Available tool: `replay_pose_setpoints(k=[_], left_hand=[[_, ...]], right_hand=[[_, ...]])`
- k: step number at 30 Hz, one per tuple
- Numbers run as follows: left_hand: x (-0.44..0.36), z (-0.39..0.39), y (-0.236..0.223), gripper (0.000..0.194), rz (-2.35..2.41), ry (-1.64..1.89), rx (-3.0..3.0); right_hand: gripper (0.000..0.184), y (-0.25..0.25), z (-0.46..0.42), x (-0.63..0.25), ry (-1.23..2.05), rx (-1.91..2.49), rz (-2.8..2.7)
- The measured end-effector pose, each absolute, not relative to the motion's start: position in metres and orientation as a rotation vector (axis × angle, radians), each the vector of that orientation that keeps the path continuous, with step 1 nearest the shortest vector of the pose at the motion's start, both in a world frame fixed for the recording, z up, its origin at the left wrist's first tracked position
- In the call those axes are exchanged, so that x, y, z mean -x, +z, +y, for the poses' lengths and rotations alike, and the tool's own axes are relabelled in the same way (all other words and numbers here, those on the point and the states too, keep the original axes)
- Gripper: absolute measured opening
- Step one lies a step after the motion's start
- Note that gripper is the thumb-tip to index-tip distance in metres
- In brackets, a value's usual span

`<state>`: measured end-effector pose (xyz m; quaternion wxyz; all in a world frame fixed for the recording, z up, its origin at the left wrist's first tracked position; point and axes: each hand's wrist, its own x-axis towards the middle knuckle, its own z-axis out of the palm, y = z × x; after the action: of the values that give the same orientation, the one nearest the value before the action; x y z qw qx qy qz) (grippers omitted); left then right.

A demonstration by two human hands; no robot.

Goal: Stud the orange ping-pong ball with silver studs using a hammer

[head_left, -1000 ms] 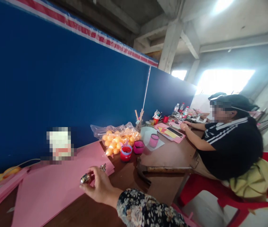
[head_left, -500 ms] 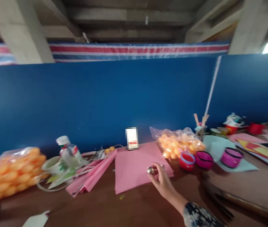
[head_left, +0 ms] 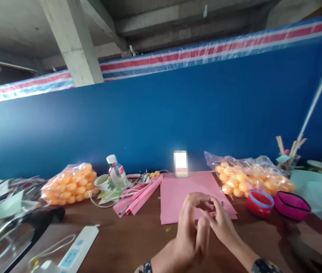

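Note:
My left hand (head_left: 188,227) and my right hand (head_left: 225,223) meet in front of the pink sheets (head_left: 175,197). The left fingers curl over toward the right hand, whose thumb and fingers are pinched together. Whatever lies between the fingertips is hidden or too small to make out. Just past the right hand, a small shiny piece (head_left: 222,203) shows on the paper. At the back edge of the sheets, a bright blurred-out rectangle (head_left: 180,163) stands upright against the blue partition.
Clear bags of orange balls (head_left: 70,187) lie to the left and right (head_left: 243,178). A bottle (head_left: 118,172), a mug (head_left: 102,182) and folded pink strips (head_left: 144,195) stand left of centre. Red (head_left: 260,208) and magenta (head_left: 291,210) fabric rings sit right. A power strip (head_left: 78,248) lies front left.
My left hand has come into view and joined the right one. The right hand has drawn back from the shiny pieces on the paper. The view has turned left and tilted.

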<state>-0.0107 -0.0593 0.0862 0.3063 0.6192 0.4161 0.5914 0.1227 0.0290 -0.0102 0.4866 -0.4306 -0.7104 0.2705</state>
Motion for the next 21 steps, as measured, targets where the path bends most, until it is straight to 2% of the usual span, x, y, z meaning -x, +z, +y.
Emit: replay_pose_setpoints(k=[9, 21], left_hand=[[0.022, -0.007, 0.003, 0.031, 1.386, 1.471, -1.372], [0.024, -0.006, -0.005, 0.028, 1.235, 1.354, -1.259]], right_hand=[[0.033, -0.006, 0.025, -0.123, 0.669, 1.073, -1.701], [0.028, -0.004, 0.024, -0.123, 0.660, 1.083, -1.705]])
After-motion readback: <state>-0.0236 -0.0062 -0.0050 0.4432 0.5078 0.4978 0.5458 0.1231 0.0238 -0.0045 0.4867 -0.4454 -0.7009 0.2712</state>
